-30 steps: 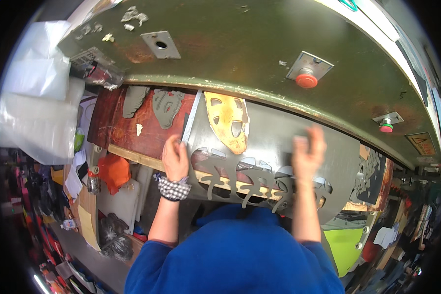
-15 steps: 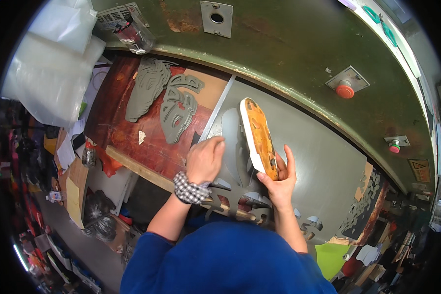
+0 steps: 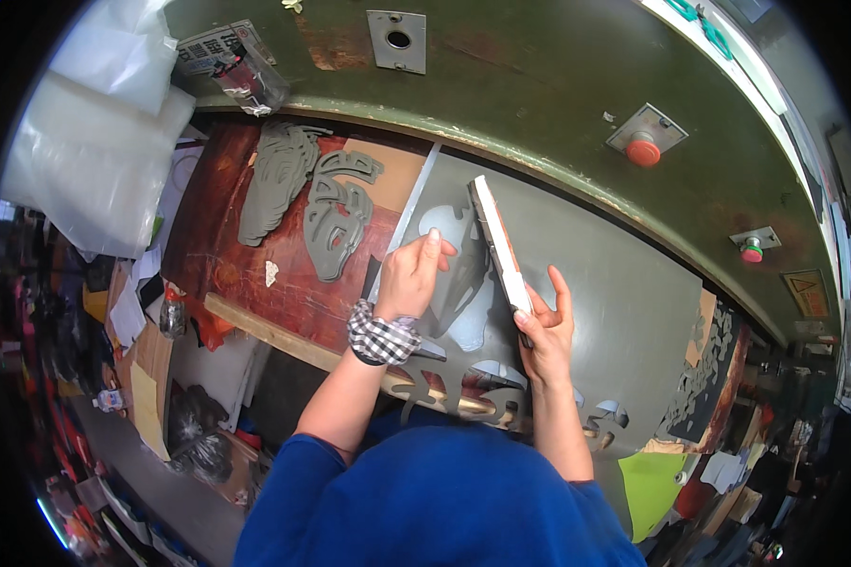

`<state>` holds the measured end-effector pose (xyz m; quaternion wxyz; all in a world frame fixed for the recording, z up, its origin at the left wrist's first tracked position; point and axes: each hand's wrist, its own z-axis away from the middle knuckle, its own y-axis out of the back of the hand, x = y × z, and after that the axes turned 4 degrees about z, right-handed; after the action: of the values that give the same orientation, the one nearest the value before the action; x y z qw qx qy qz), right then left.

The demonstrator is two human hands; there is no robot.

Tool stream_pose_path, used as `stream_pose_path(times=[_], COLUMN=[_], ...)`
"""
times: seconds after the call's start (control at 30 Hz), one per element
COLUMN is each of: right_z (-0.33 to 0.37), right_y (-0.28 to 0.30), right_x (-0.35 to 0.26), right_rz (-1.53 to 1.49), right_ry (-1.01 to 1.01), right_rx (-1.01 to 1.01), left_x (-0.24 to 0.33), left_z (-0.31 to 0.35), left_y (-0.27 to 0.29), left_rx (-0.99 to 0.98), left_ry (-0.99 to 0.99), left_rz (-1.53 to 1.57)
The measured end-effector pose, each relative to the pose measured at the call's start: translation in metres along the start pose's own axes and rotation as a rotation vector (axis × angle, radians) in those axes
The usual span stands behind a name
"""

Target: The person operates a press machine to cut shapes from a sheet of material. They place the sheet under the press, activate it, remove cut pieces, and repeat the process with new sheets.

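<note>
Grey sheet point(image 3: 586, 283) lies flat on the surface point(image 3: 227, 255) under the green machine frame point(image 3: 539, 104); the cutting die point(image 3: 497, 248), tilted face-up before, now stands on edge on the sheet. Right hand point(image 3: 544, 333) grips the die's lower end; left hand point(image 3: 412, 276) has moved up, fingers bent, pressing the sheet beside it. Two grey cut-outs point(image 3: 340, 222) rest left; two red buttons point(image 3: 643, 151) above.

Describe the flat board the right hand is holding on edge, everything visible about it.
The board is a thin, elongated slab seen almost edge-on: a whitish edge faces the camera, with an orange-brown face showing along its right side. It stands tilted on its long edge over the grey sheet on the press bed. The right hand grips its near end between fingers and thumb. The left hand lies just left of it on the sheet's cut-out area, apparently not touching it.
</note>
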<state>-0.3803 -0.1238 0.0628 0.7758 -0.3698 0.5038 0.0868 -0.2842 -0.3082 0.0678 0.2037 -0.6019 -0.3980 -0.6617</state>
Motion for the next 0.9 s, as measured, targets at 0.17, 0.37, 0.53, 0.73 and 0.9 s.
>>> stream_pose_path(times=[0.17,0.37,0.53,0.73,0.9], right_z=[-0.003,0.024,0.032,-0.011,-0.055], right_y=[0.006,0.037,0.043,0.032,0.04], right_x=[-0.004,-0.037,-0.031,0.004,-0.009], right_rz=[-0.128,0.28,0.582,1.432,1.418], right_ry=[0.032,0.273,0.35,0.653,0.564], right_rx=[0.006,0.228,0.285,0.143,0.088], left_x=[-0.019,-0.04,-0.04,-0.048,-0.065], left_z=[0.003,0.007,-0.001,0.011,0.03], left_y=[-0.006,0.014,0.017,0.035,0.032], left_rx=[0.089,0.0,-0.027,0.04,0.249], left_ry=[-0.219,-0.237,-0.081,-0.183,-0.178], left_rz=[-0.543,-0.611,-0.412,-0.219,-0.524])
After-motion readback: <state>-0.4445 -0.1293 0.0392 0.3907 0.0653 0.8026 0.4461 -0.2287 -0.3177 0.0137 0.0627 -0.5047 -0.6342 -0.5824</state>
